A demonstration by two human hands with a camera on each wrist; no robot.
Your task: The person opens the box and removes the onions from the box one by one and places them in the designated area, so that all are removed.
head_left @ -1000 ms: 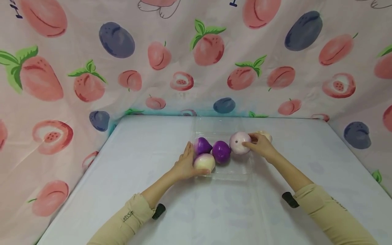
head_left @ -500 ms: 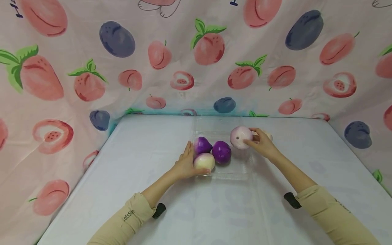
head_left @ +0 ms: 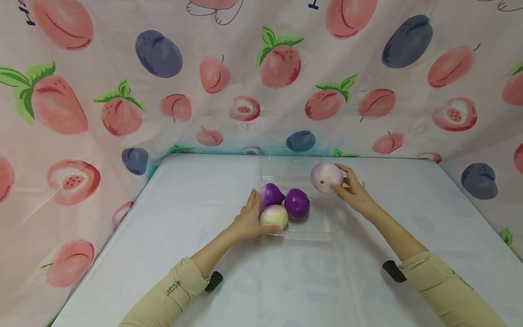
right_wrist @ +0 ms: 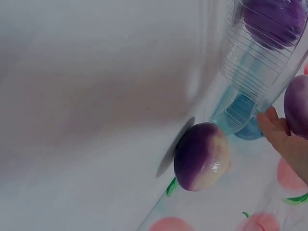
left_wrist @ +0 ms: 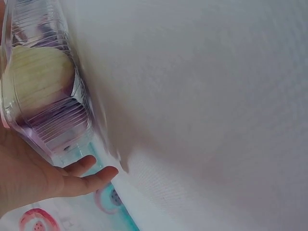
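Observation:
A pale pink-white onion (head_left: pixel 327 178) is gripped by my right hand (head_left: pixel 356 193), which holds it raised over the right side of a clear plastic box (head_left: pixel 316 227). Inside the box, at its left, lie a pointed purple onion (head_left: pixel 271 194), a round purple onion (head_left: pixel 297 204) and a cream-coloured onion (head_left: pixel 273 217). My left hand (head_left: pixel 245 221) rests against the box's left side, its fingers straight and its thumb along the front edge. In the right wrist view, a purple-and-cream onion (right_wrist: pixel 202 156) lies on the table outside the box; my right hand mostly hides it in the head view.
The box's open clear lid (head_left: pixel 292 165) lies toward the back of the white table (head_left: pixel 204 190). A fruit-printed cloth (head_left: pixel 245 68) hangs behind the table and along its sides. Dark wrist-camera pieces (head_left: pixel 394 271) stick out beside both sleeves.
My right hand has lifted the pale onion up and slightly right, away from the round purple onion. The left hand and the onions in the box stay put.

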